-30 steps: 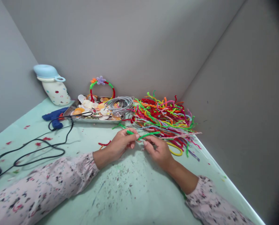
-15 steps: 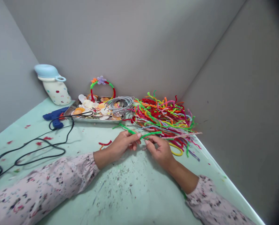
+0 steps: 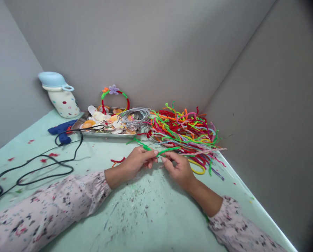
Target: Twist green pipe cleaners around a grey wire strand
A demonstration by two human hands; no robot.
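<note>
A green pipe cleaner point(image 3: 169, 150) runs between my two hands, with one length reaching up to the right and another pointing back to the left. My left hand point(image 3: 139, 161) is closed on it, thumb on top. The fingers of my right hand point(image 3: 179, 167) pinch close to the same spot, thumb and forefinger near the bend; the exact contact is partly hidden. Just behind the hands lies a heap of many-coloured pipe cleaners point(image 3: 185, 129). Short red and orange bits point(image 3: 118, 161) lie beside my left wrist.
A metal tray point(image 3: 106, 134) of shells stands at the back, with a coil of grey wire point(image 3: 137, 117) and a pipe-cleaner hoop with flowers point(image 3: 128, 101). Leftward are a blue glue gun point(image 3: 63, 129), its black cord point(image 3: 48, 156) and a white bottle point(image 3: 63, 101). Walls border the table.
Hardly anything differs. My right fingertips and the right-hand length of the green pipe cleaner have shifted very slightly to the left.
</note>
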